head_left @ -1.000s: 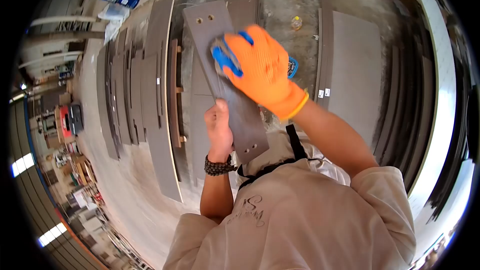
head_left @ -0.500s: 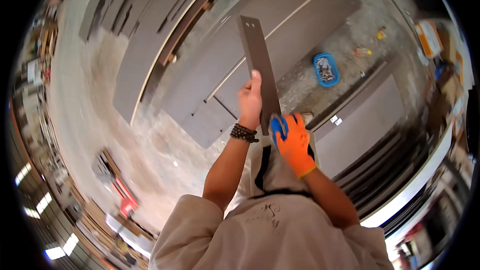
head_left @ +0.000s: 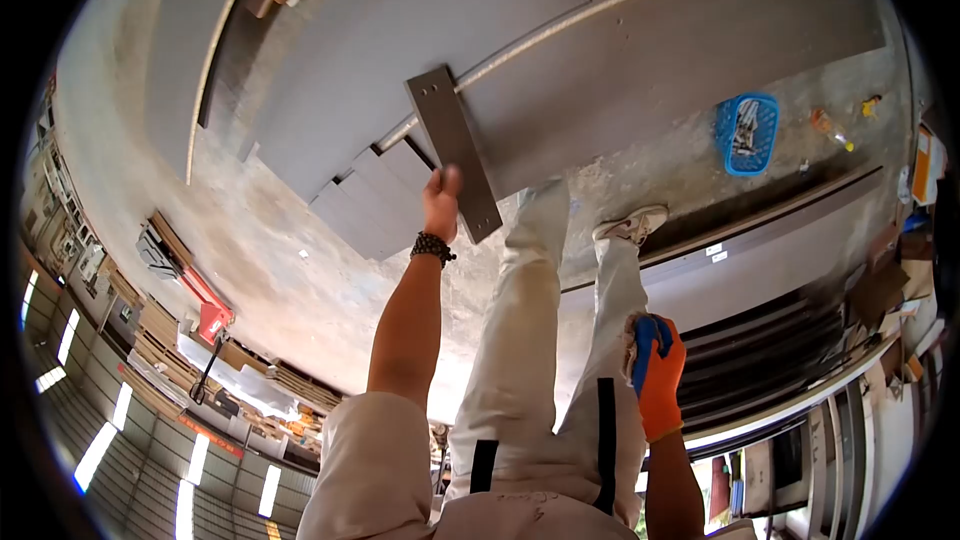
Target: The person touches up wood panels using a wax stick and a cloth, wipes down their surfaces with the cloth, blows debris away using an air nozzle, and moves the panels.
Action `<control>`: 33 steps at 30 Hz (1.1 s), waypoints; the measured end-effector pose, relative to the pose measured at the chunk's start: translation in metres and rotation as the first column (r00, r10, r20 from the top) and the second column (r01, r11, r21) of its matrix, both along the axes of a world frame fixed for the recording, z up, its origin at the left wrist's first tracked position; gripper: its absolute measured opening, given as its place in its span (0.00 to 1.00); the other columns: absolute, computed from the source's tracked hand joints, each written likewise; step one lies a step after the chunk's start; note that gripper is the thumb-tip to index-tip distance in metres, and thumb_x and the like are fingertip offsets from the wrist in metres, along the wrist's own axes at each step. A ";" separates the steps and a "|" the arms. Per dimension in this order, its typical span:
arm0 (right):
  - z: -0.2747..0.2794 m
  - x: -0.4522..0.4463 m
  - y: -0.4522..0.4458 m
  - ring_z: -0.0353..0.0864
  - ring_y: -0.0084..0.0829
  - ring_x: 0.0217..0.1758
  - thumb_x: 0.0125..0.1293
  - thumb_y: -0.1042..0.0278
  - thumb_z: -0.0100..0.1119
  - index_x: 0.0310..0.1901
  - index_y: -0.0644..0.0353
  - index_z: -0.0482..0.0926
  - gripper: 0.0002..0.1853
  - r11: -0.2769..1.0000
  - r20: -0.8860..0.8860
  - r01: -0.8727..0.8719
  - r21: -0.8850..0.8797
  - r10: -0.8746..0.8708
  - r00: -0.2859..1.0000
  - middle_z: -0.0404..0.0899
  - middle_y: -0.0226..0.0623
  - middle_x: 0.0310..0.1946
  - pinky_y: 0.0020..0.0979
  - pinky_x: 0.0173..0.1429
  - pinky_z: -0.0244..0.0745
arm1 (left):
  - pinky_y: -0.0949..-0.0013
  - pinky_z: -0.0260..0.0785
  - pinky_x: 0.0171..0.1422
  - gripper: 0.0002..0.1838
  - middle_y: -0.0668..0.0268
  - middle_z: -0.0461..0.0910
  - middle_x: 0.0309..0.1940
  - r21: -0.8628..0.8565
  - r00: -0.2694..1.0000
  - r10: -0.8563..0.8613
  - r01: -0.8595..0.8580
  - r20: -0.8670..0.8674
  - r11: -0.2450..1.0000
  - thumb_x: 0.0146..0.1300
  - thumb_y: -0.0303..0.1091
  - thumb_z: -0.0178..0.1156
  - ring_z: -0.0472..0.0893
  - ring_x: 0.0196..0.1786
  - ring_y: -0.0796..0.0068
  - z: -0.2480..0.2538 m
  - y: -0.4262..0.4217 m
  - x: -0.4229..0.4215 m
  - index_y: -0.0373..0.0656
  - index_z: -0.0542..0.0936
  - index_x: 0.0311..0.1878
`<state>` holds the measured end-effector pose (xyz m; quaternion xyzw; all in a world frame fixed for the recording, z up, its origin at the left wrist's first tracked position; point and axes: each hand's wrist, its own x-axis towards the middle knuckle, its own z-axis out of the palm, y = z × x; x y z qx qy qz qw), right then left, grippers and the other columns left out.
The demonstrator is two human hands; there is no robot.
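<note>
My bare left hand [head_left: 441,205], with a dark beaded bracelet at the wrist, grips the left edge of a narrow grey-brown board [head_left: 455,152]. Paired small holes show near both ends of this board, and it is held tilted over larger panels. At my right thigh is my right hand [head_left: 658,375], in an orange glove with blue palm and fingers. Its fingers are curled round a crumpled, pale brownish rag [head_left: 630,345], mostly hidden by the glove. The right hand is apart from the board.
Large grey-brown panels [head_left: 680,60] lie in front of me. A blue basket [head_left: 748,165] with small parts inside stands on the concrete floor, right of them. More dark boards [head_left: 770,360] are stacked at my right. A red pallet jack [head_left: 212,315] stands at left.
My right hand has moved off the board's near end, down to my right thigh, with the rag. My left hand has carried the board forward and left, and the view has shifted.
</note>
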<state>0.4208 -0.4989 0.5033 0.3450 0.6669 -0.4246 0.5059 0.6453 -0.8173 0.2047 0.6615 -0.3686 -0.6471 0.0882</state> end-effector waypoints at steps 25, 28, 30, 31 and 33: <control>-0.120 0.127 0.144 0.87 0.26 0.42 0.80 0.81 0.53 0.68 0.62 0.80 0.19 0.967 -0.242 0.144 0.211 -0.091 0.966 0.88 0.37 0.47 0.27 0.49 0.84 | 0.53 0.80 0.72 0.41 0.49 0.85 0.69 0.082 0.231 -0.726 0.926 0.648 0.368 0.73 0.38 0.67 0.86 0.68 0.48 -0.034 -0.025 -0.044 0.44 0.63 0.86; -0.117 0.108 0.161 0.86 0.28 0.50 0.79 0.81 0.54 0.64 0.65 0.82 0.17 0.945 -0.355 0.192 0.266 -0.089 0.930 0.89 0.40 0.48 0.30 0.60 0.81 | 0.45 0.80 0.68 0.36 0.44 0.86 0.65 0.327 0.034 -0.677 0.858 0.735 0.397 0.72 0.44 0.67 0.87 0.64 0.45 -0.046 -0.042 -0.069 0.39 0.73 0.80; -0.138 0.127 0.192 0.86 0.28 0.49 0.78 0.81 0.55 0.63 0.66 0.83 0.16 0.884 -0.356 0.363 0.294 -0.251 0.900 0.89 0.40 0.47 0.31 0.60 0.81 | 0.45 0.80 0.67 0.36 0.41 0.86 0.62 0.328 -0.154 -0.596 0.924 0.788 0.195 0.71 0.42 0.68 0.87 0.61 0.42 -0.019 -0.004 -0.130 0.37 0.73 0.78; -0.147 0.138 0.206 0.86 0.28 0.49 0.77 0.80 0.55 0.61 0.66 0.84 0.15 0.828 -0.345 0.468 0.309 -0.361 0.866 0.89 0.41 0.46 0.31 0.60 0.81 | 0.46 0.81 0.66 0.35 0.40 0.85 0.61 0.239 -0.256 -0.536 0.966 0.804 -0.104 0.70 0.39 0.68 0.87 0.59 0.41 -0.017 0.008 -0.151 0.35 0.73 0.77; -0.164 0.149 0.231 0.90 0.43 0.52 0.75 0.79 0.59 0.60 0.64 0.86 0.15 0.730 -0.374 0.607 0.314 -0.493 0.786 0.91 0.51 0.48 0.37 0.62 0.82 | 0.45 0.82 0.62 0.30 0.44 0.80 0.63 -0.046 -0.261 -0.620 0.900 0.740 -0.434 0.73 0.30 0.67 0.86 0.57 0.43 -0.003 0.081 -0.219 0.38 0.75 0.77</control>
